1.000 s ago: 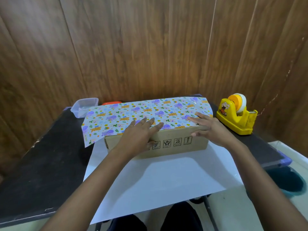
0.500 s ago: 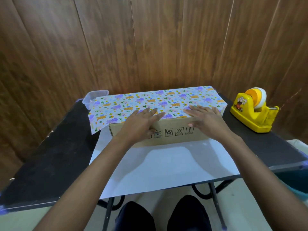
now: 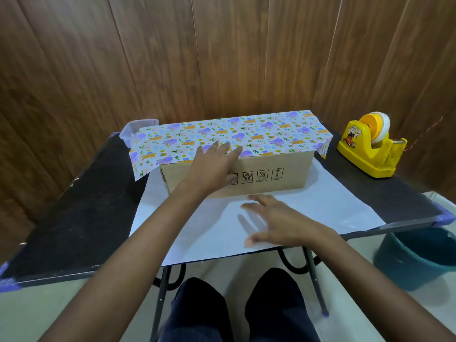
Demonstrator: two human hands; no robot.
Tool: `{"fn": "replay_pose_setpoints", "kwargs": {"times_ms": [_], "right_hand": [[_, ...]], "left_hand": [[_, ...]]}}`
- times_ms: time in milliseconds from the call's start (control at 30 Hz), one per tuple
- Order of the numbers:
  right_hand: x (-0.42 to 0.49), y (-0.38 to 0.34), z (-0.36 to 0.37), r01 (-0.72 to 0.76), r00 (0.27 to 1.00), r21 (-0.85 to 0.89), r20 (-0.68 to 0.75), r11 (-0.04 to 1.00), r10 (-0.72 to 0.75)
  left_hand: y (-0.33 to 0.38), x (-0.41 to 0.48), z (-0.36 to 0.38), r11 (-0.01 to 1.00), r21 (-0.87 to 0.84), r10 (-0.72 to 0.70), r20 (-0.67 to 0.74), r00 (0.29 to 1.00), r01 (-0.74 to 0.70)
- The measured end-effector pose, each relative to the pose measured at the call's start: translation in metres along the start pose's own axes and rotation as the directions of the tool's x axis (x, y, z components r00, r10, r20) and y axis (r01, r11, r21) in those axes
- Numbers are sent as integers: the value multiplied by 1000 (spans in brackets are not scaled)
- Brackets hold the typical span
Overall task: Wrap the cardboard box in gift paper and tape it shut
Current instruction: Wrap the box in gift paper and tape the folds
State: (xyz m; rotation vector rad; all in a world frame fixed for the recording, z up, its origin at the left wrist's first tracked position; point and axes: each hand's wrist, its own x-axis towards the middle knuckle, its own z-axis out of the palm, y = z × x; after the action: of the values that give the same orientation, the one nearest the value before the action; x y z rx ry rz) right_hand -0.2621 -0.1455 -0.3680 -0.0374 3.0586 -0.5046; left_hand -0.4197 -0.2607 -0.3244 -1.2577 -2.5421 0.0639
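Now our right hand has left the cardboard box, fingers spread over the gift paper; our left hand, open, pins the top flap.

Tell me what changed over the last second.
The right hand let go of the cardboard box and came back toward the person, now over the white near flap of gift paper. The left hand stays pressed on the folded patterned flap at the box's front edge. Box and tape dispenser unmoved.
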Motion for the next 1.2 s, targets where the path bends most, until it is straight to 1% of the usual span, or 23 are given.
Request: {"fn": "replay_pose_setpoints", "kwargs": {"times_ms": [33,67,100,167,300,367,500,700,933,1200], "right_hand": [[-2,-3,4,0,994,-58,107,998,7],[-4,-5,8,22,986,-130,167,991,0],[-6,-7,11,40,980,-186,198,982,-3],[-8,-9,12,55,977,-242,214,969,-2],[-9,-15,4,100,982,-272,180,957,-51],[-9,-17,2,103,988,-276,140,956,-66],[-7,-18,0,89,996,-349,57,933,-73],[-8,-20,-1,135,990,-374,26,917,-136],[-8,-16,6,134,990,-315,10,939,-138],[-9,-16,9,135,991,-331,25,934,-134]], "left_hand": [[3,0,2,1000,19,-18,-12,1000,18],[6,0,5,999,38,-35,-28,999,36],[9,0,7,997,52,-50,-50,998,52],[14,-1,10,995,81,-52,-104,993,61],[23,-5,18,972,228,-2,-215,977,52],[24,-4,20,966,248,-9,-248,969,73],[24,1,21,961,266,5,-293,956,77],[17,4,22,956,277,-19,-278,961,99],[15,5,24,953,287,-18,-275,961,100],[17,4,23,959,259,-37,-275,961,111]]}}
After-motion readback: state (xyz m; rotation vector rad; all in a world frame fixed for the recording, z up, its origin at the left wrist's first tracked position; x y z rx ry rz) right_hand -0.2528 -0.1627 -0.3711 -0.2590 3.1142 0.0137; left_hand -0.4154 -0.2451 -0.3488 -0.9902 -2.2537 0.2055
